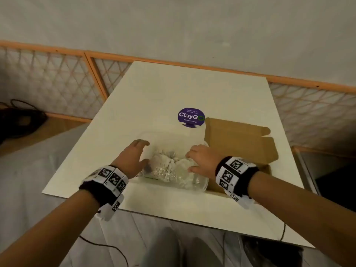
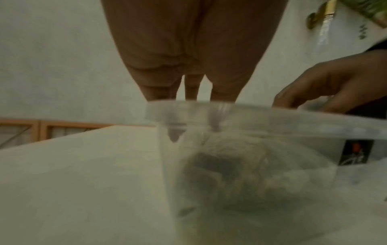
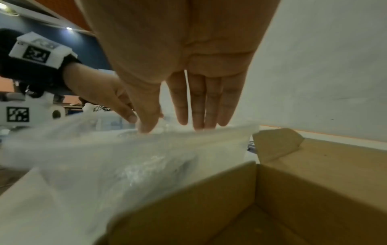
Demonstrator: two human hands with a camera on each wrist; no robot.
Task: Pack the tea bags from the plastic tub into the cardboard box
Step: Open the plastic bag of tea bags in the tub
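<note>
A round purple sticker on the table reads "ClayGO" in white, with smaller lines above and below too small to read. Both wrists wear black bands with white blocks of square black-and-white markers. Inside the tub a small dark tag with a red mark shows through the wall; its print is blurred.

The left hand sits at the tub's left side, fingers straight and slightly spread — in the left wrist view the fingertips reach down to the rim, and seem to dip just inside it. The right hand is at the tub's right side, its fingers extended and close together, tips at the clear rim or lid edge; the thumb comes down beside them. Whether either hand actually pinches the plastic cannot be told — the edge is blurred.

One clear plastic tub stands near the middle of the table, holding a heap of pale tea bags; they overlap too much to count. One open cardboard box stands just right of the tub, touching or nearly touching it, flap laid back. No tea bag shows in the part of the box that is visible.
</note>
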